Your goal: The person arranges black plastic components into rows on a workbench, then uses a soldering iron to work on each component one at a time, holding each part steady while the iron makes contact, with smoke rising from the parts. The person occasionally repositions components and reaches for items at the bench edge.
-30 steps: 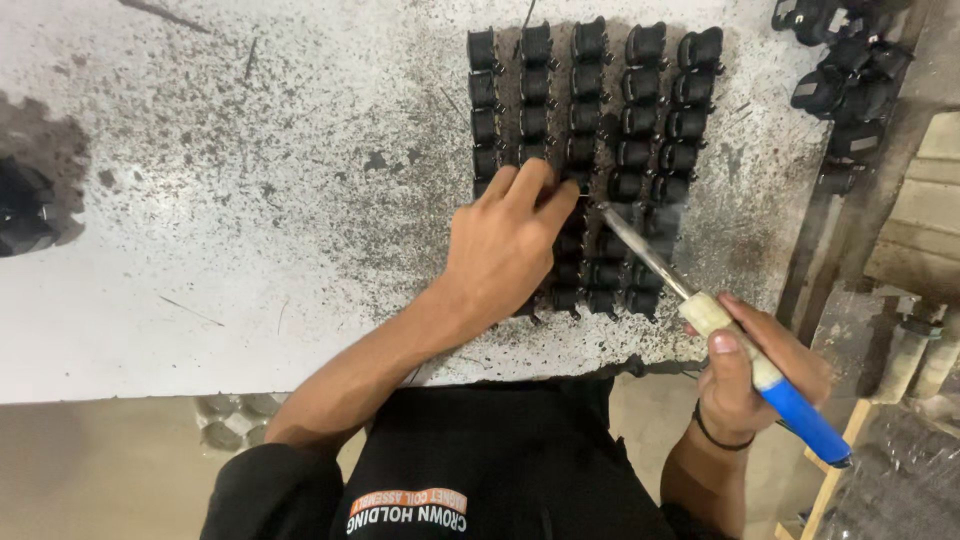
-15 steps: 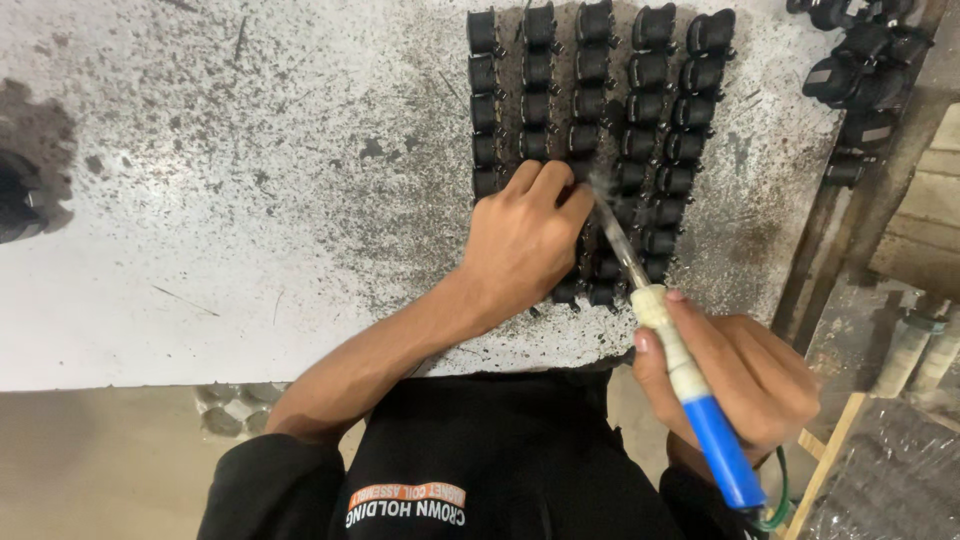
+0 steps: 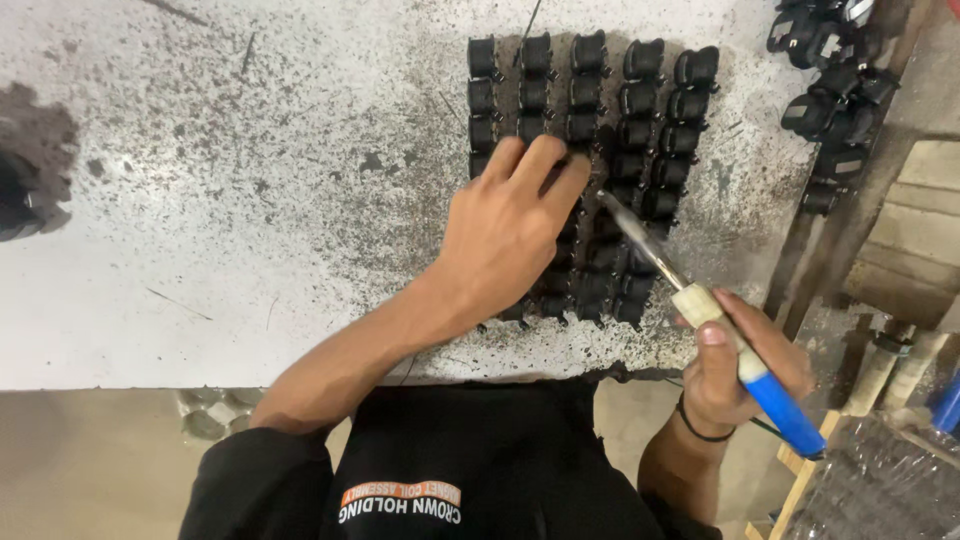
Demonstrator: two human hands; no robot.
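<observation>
Several small black blocky parts (image 3: 640,100) stand in rows on a stained white worktop (image 3: 250,180). My left hand (image 3: 505,235) lies flat over the middle rows, its fingertips pressing on parts there. My right hand (image 3: 745,365) grips a soldering iron (image 3: 745,365) with a cream collar and a blue handle. The iron's thin metal tip (image 3: 610,200) points up and left and meets the parts just right of my left fingertips.
More black parts lie in a loose pile (image 3: 835,75) at the top right by the worktop's edge. A dark object (image 3: 20,190) sits at the far left. Wooden slats (image 3: 925,230) and a clear plastic bottle (image 3: 870,480) are off the table's right side.
My left hand stayed on the rows. The iron swung more upright half a second ago, and now it lies slanted again with its tip at the parts beside my fingertips.
</observation>
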